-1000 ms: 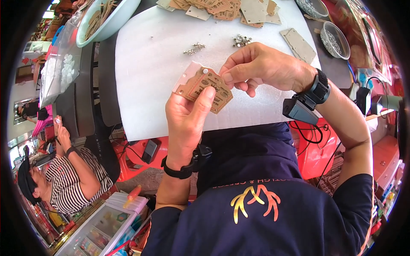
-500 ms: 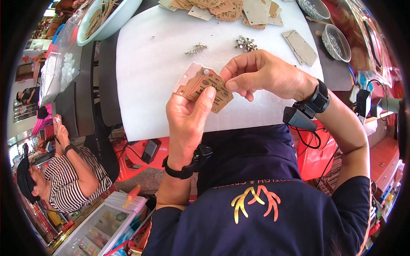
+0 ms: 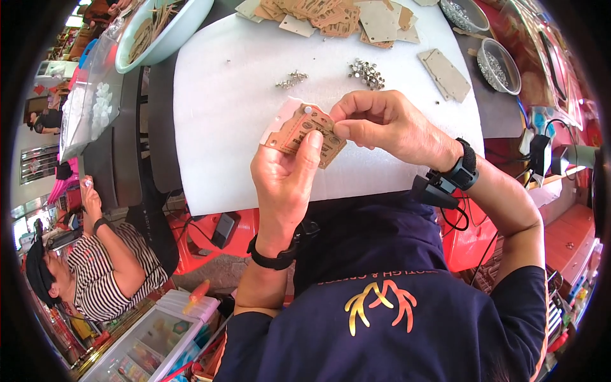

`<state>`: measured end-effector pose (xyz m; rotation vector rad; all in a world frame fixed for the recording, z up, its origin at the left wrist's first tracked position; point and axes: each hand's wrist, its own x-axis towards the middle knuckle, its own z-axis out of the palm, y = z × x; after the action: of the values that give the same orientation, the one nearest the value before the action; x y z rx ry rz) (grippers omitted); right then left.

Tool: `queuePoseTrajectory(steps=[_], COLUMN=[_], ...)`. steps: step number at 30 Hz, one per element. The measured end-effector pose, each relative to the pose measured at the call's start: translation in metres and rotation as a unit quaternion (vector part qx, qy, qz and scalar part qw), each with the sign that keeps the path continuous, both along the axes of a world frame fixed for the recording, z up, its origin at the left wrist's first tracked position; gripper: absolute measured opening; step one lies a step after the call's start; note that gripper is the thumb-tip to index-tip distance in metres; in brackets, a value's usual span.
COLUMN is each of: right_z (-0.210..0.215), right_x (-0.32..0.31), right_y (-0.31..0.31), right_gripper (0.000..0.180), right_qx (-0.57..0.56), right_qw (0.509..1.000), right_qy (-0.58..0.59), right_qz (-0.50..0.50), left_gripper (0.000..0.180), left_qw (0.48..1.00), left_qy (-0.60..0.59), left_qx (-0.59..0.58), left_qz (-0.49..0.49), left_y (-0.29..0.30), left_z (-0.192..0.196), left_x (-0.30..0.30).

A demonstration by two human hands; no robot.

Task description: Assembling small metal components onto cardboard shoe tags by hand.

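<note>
Ok | L hand: tan card | 2 clr bowls: silvery bits

Matt brown cardboard makes up the printed cards in the left hand. Below both hands spreads a foam-like white sheet, smooth with a soft sheen. Just beyond the hands, the small studs are bright, polished metal. Past the right hand, the grey cards look dull and flat, and the bowl is clear, glossy plastic. Beyond the left hand, the pale basin is smooth plastic. Nearer than the hands, the dark shirt is matt cloth with a shiny printed emblem.
</note>
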<state>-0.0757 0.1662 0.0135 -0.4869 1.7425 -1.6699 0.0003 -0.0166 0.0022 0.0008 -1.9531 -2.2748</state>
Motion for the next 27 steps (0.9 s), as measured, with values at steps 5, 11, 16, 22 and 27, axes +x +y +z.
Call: queuePoseTrajectory(steps=[5,11,16,22,27], right_z=[0.003,-0.001,-0.001,-0.005,-0.006], right_x=[0.004,0.001,0.000,-0.002,-0.003], right_y=[-0.002,-0.001,0.001,0.002,0.002], right_gripper=[0.027,0.027,0.025,0.022,0.020], right_qx=[-0.037,-0.041,-0.057,-0.081,-0.060], right_qw=[0.999,0.998,0.998,0.996,0.998], right_qy=[-0.012,-0.045,-0.026,-0.027,0.002], right_qz=[-0.039,-0.028,-0.023,-0.007,-0.011], left_gripper=[0.032,0.034,0.034,0.033,0.037], left_qw=[1.000,0.998,0.996,0.996,0.998], left_qy=[-0.007,-0.042,-0.046,-0.037,-0.026], left_qx=[0.017,0.034,0.076,0.071,0.064], left_qz=[-0.002,-0.019,-0.029,-0.031,0.009], left_y=[0.000,-0.002,0.000,0.003,0.008], left_z=[0.001,-0.001,-0.003,-0.006,-0.012], left_x=[-0.002,-0.002,-0.003,-0.003,-0.006])
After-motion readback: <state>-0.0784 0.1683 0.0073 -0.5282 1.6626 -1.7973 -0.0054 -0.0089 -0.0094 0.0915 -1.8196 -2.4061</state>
